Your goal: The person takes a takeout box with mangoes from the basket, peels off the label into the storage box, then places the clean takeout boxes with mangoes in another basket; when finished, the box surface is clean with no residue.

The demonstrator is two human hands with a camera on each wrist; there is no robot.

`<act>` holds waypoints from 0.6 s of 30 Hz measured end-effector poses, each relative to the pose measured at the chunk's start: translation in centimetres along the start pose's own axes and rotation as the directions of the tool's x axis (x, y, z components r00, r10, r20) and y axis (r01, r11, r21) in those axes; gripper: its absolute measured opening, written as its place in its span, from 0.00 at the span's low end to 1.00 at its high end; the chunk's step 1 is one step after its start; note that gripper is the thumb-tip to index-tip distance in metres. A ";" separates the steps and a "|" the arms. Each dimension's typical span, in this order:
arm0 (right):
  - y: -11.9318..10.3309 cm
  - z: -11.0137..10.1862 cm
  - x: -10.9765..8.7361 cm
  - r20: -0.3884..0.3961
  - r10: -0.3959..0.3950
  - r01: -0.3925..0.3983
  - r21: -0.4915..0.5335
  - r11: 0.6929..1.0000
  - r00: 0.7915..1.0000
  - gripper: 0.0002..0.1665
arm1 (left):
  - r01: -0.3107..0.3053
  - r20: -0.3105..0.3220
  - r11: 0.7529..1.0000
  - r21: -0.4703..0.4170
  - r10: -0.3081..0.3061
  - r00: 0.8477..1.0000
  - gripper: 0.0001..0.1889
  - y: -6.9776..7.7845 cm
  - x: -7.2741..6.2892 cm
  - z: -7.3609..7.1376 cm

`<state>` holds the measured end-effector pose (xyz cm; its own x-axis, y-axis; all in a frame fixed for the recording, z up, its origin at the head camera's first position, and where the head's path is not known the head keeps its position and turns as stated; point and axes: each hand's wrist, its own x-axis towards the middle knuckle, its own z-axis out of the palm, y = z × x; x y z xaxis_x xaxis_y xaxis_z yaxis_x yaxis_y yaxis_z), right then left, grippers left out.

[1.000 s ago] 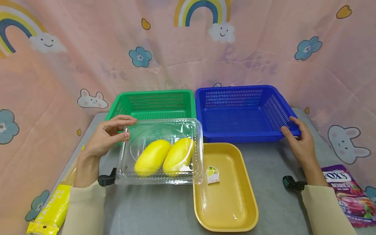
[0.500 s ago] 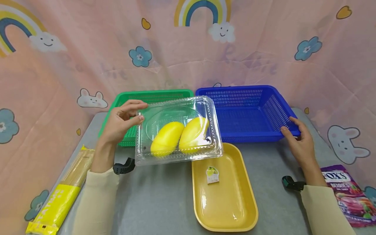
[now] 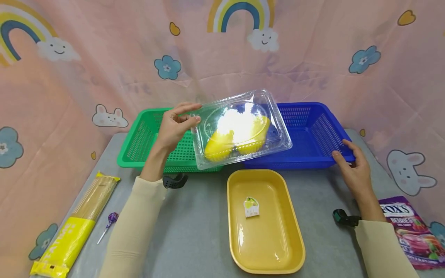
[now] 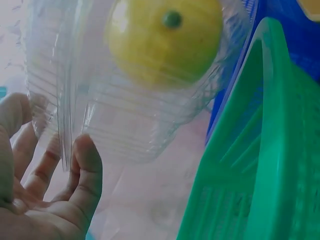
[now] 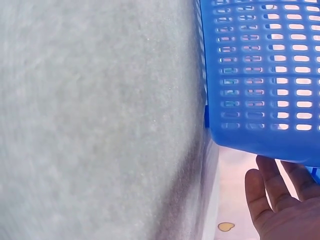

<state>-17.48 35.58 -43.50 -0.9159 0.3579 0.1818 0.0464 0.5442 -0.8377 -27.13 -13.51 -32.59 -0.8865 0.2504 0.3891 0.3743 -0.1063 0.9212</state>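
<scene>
My left hand (image 3: 175, 125) pinches the left edge of a clear plastic clamshell container (image 3: 199, 154), thumb on the near side. Two yellow mangoes (image 3: 217, 148) lie inside it, partly washed out by glare; the left wrist view shows one mango (image 4: 165, 45) end-on with a green stem spot. Held in the air and tilted, the container spans the gap between the green basket (image 3: 130, 154) and the blue basket (image 3: 313, 159). With thumb and fingers at the rim, my right hand (image 3: 356, 170) grips the blue basket's near right corner.
A yellow tray (image 3: 265, 235) with a sticker stands in front of the baskets. Left on the grey table (image 3: 187, 239) lie a yellow pack of noodle-like sticks (image 3: 78, 224) and a purple lollipop (image 3: 112, 218). A purple Fox's candy bag (image 3: 410, 231) lies at the right.
My left hand has carried the container up and to the right, from in front of the green basket towards the blue one. The lollipop has come into view. My right hand stays put.
</scene>
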 end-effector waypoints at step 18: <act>0.0 0.0 0.1 -0.010 -0.006 0.006 -0.002 1.000 1.000 0.36 | 0.085 0.013 0.987 0.137 -0.087 0.996 0.21 -3.0 5.0 7.6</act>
<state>-17.59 35.63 -43.53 -0.9121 0.3623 0.1916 0.0419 0.5474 -0.8358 -30.64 -4.66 -33.43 -0.9122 0.2711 0.3073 0.3317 0.0483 0.9421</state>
